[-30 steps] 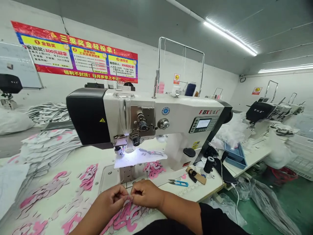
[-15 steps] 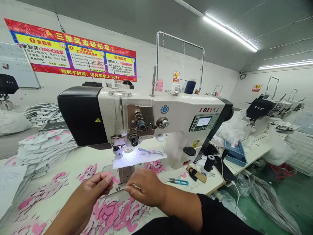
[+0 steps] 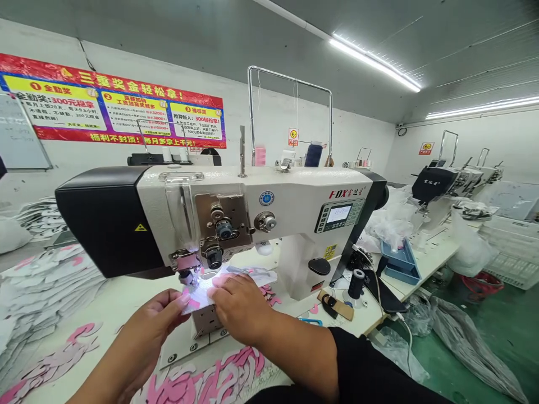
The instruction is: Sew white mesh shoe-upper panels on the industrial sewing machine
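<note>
Under the needle of a white sewing machine (image 3: 303, 196) lies a white fabric piece (image 3: 264, 275), lit brightly by the machine's lamp. My left hand (image 3: 162, 315) pinches a small pink piece (image 3: 186, 296) between thumb and fingertips, at the near left edge of the white fabric. On the right, my right hand (image 3: 240, 306) is closed, its curled fingers gripping the fabric's near side beside the presser foot (image 3: 188, 278). Its fingertips are partly hidden.
Pink and white curved cut pieces (image 3: 202, 381) lie heaped in front of the machine post, with more at left (image 3: 59, 359). Stacked white fabric pieces (image 3: 50, 286) stand at far left. Blue-handled snips (image 3: 310, 322), a thread spool (image 3: 357, 284) and a blue tray (image 3: 400, 261) are at right.
Both hands have moved up to the fabric under the needle. My left hand brought the pink piece to its edge; my right hand has taken hold of the fabric. The view has shifted.
</note>
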The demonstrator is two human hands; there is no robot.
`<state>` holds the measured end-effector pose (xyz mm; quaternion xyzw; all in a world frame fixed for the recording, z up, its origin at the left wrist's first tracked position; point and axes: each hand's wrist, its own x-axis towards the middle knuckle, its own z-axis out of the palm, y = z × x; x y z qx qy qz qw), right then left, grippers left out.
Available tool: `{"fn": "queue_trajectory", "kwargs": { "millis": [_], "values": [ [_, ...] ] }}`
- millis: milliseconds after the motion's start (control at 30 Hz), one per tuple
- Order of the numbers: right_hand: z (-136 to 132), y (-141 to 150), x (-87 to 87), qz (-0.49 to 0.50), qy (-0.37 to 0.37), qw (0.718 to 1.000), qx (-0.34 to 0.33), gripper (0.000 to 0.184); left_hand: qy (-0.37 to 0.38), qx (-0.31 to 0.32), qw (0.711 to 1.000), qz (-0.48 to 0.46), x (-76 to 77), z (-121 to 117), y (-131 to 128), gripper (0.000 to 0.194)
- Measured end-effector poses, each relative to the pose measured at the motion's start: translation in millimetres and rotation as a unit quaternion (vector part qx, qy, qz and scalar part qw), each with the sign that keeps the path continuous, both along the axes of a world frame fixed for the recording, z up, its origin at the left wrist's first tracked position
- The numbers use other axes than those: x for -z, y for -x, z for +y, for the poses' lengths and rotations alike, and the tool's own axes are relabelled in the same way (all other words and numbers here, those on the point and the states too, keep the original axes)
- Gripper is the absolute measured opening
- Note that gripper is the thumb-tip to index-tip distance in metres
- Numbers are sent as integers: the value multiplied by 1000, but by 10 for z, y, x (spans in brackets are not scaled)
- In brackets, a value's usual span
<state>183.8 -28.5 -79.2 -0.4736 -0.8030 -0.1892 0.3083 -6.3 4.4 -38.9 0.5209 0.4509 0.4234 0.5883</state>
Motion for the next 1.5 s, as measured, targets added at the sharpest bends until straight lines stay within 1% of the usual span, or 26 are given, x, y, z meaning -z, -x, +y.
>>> {"fn": "queue_trajectory", "kwargs": {
  "millis": [100, 200, 333, 467, 633, 767, 867, 1100, 1300, 1400, 1500],
  "values": [
    [-3, -11, -14, 1, -4, 1000, -3, 23, -5, 18, 1000, 7, -13, 3, -4, 35],
    [-28, -8, -15, 14, -18, 1000, -20, 24, -3, 13, 1000, 7, -27, -30, -8, 35],
    [-82, 5, 38, 45, -46, 997, -45, 28, -4, 6, 1000, -6, -13, -98, -3, 36],
    [-87, -7, 90, 61, -66, 995, -53, 32, -23, 13, 999, -24, 34, -74, 40, 32],
    [-87, -23, 74, 48, -70, 995, -61, 30, -13, 17, 999, -39, 38, -2, 68, 33],
    [-80, -30, 47, 44, -63, 995, -66, 31, -15, 25, 999, -35, 11, 32, 34, 34],
    [-68, -42, 46, 46, -50, 995, -71, 31, -25, 28, 999, -24, 24, 41, 4, 32],
    [-55, -63, 78, 72, -28, 994, -83, 32, -62, -11, 998, -1, 115, 32, -46, 29],
    [-65, -60, 82, 65, -53, 993, -85, 41, -101, -9, 994, 44, 111, 30, -38, 29],
    [-66, -60, 98, 64, -55, 993, -83, 46, -91, -9, 994, 55, 117, 23, -34, 28],
    [-56, -61, 124, 65, -60, 993, -78, 46, -79, -12, 996, 36, 119, 10, -41, 27]
  ]
}}
